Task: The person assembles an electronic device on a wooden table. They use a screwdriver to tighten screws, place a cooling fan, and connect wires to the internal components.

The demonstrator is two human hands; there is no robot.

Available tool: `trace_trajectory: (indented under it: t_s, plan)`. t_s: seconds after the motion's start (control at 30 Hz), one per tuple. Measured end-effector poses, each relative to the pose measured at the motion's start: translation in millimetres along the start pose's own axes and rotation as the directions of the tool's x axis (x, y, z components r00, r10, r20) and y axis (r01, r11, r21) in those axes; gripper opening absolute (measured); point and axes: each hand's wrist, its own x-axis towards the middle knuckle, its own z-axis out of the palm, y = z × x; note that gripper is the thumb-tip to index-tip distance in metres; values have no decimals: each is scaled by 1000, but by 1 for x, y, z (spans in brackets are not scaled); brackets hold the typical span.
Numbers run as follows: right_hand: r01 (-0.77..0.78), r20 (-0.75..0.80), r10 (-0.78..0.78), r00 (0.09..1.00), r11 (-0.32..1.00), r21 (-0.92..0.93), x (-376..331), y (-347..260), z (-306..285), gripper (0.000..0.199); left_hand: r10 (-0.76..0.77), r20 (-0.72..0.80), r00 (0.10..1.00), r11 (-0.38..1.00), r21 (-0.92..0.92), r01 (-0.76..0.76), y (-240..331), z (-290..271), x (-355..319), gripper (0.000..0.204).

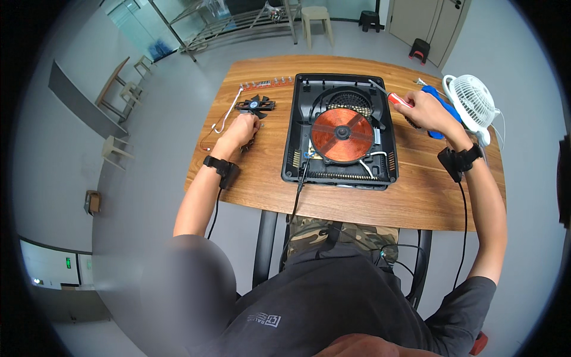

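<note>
— Where do we have our hands?

— Our left hand (242,128) rests on the wooden table (262,178), fingers curled down around something small that we cannot make out, just below the little black fan (255,105) with its white lead (226,116). Our right hand (429,112) is closed round a screwdriver (397,98) with a red handle, its metal shaft pointing toward the far right corner of the opened cooker.

— And the cooker itself?

— The black induction cooker base (339,128) lies open between our hands, in the middle of the table. We see its copper coil (342,135) at the centre and a round grille (350,99) just behind it. Its black cable (297,193) runs off the near edge toward us.

— What lies further out?

— A row of small screws (267,82) sits along the far edge beyond the fan. A blue-handled tool (439,104) lies under our right hand, and a small white desk fan (473,104) stands just beside it at the table's right end.
</note>
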Motion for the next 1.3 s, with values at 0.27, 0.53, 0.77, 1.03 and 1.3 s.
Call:
trace_trajectory:
  t_s: [0.27, 0.53, 0.77, 1.03, 1.3]
  plan:
    - [162, -9, -162, 987, 987, -18, 11, -16, -13, 51, -49, -124, 991, 995, -94, 38, 1, -4, -6, 5]
    - [419, 83, -412, 908, 899, -129, 21, -47, -9, 47, 93, -174, 980, 941, -305, -144, 83, -45, -8, 13]
    - [578, 178, -568, 804, 816, -8, 17, -61, 2, 41, 151, -116, 982, 852, -489, -188, 139, -45, -7, 12]
    - [663, 134, -655, 744, 748, -26, 10, -64, 11, 39, 304, -123, 945, 819, -473, -325, 151, -33, -8, 12]
    - [667, 125, -660, 741, 745, -20, 9, -63, 20, 38, 366, -110, 924, 810, -451, -375, 156, -32, -11, 14]
